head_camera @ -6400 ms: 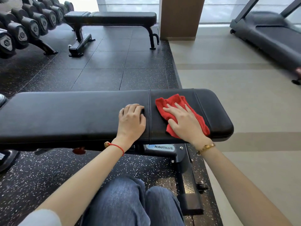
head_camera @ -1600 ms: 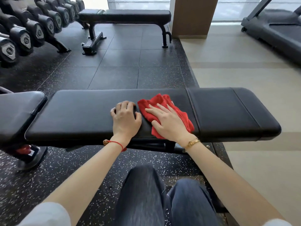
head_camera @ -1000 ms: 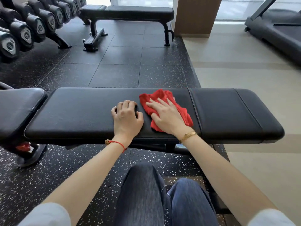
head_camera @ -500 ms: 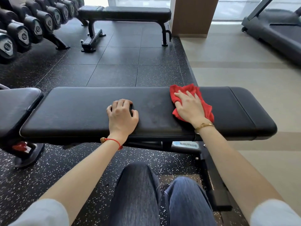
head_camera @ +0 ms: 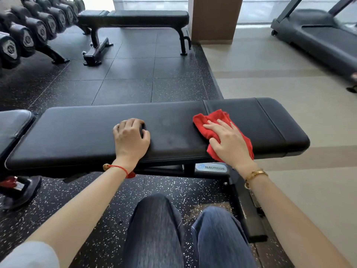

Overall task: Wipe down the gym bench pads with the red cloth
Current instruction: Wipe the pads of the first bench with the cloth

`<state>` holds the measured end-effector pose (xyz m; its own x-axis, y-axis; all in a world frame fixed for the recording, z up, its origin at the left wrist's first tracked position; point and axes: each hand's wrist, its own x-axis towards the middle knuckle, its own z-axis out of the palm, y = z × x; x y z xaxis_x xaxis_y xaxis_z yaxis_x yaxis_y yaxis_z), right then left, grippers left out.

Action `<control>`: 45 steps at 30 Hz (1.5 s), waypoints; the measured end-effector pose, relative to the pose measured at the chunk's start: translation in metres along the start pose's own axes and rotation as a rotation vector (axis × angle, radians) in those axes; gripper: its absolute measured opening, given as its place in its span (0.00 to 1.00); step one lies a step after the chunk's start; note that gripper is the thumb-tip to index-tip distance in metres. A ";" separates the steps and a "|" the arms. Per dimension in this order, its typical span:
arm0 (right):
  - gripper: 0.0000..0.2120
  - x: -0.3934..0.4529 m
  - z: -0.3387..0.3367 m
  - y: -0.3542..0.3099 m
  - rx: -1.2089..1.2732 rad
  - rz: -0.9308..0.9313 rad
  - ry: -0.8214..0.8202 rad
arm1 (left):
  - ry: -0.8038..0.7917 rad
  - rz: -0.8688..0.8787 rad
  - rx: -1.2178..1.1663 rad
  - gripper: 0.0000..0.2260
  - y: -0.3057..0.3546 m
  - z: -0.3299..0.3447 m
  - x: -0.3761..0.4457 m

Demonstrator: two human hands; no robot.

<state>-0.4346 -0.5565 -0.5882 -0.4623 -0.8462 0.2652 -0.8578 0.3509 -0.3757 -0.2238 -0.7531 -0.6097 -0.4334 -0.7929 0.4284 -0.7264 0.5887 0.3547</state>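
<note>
- Your right hand (head_camera: 229, 142) lies flat on the red cloth (head_camera: 212, 130), fingers straight and a little spread, pressing it down on the bench pad (head_camera: 77, 136).
- The cloth is bunched under your palm. It sits at about 3 o'clock from the middle of the pad, just at the seam (head_camera: 206, 109) where the long section meets the shorter end section. Its red edges show past your fingers toward 11 o'clock and past your wrist toward 5 o'clock.
- Your left hand (head_camera: 130, 140) rests on the bare pad near its middle, well apart from the cloth. Its fingers are curled and the fingertips touch the surface. It holds nothing.
- You wear a red string bracelet (head_camera: 118, 168) on the left wrist and a gold bracelet (head_camera: 255, 176) on the right one.
- Under the pad, at 6 o'clock from the cloth, the frame has a label (head_camera: 211, 168) reading NAUTILUS.
- Your knees in blue jeans (head_camera: 154, 229) are at 6 o'clock, over the speckled black floor.
- At 12 o'clock stands a second bench (head_camera: 135, 17), at 10 o'clock a rack of dumbbells (head_camera: 29, 33), at 2 o'clock a treadmill (head_camera: 318, 33).
</note>
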 end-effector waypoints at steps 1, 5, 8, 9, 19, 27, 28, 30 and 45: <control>0.21 0.005 0.002 0.001 0.007 0.015 0.012 | -0.001 0.008 0.008 0.09 0.000 -0.001 0.000; 0.21 0.036 0.006 0.009 -0.013 0.142 0.060 | -0.010 0.026 -0.020 0.12 0.005 -0.006 -0.002; 0.21 0.055 0.005 0.013 -0.047 0.201 0.031 | -0.024 0.018 -0.118 0.12 0.024 -0.008 -0.004; 0.21 0.058 0.005 0.013 -0.052 0.202 0.015 | -0.030 0.027 -0.147 0.12 0.034 -0.007 -0.004; 0.22 -0.020 -0.019 0.051 -0.057 0.129 0.073 | -0.174 0.117 -0.188 0.15 0.133 0.038 -0.014; 0.21 0.011 -0.050 0.123 -0.139 0.446 0.155 | -0.145 0.136 -0.086 0.13 0.138 0.054 -0.018; 0.21 0.018 -0.052 0.127 -0.145 0.472 0.164 | -0.134 0.135 -0.079 0.13 0.139 0.055 -0.019; 0.21 0.033 -0.054 0.134 -0.155 0.494 0.155 | -0.115 0.137 -0.067 0.13 0.140 0.056 -0.019; 0.21 0.063 -0.027 0.093 -0.015 -0.001 -0.121 | -0.049 0.128 -0.072 0.11 0.143 0.055 -0.019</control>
<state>-0.5499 -0.5665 -0.5821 -0.4321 -0.8882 0.1564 -0.8617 0.3555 -0.3621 -0.3494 -0.6625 -0.6128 -0.5465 -0.7163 0.4338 -0.6244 0.6938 0.3590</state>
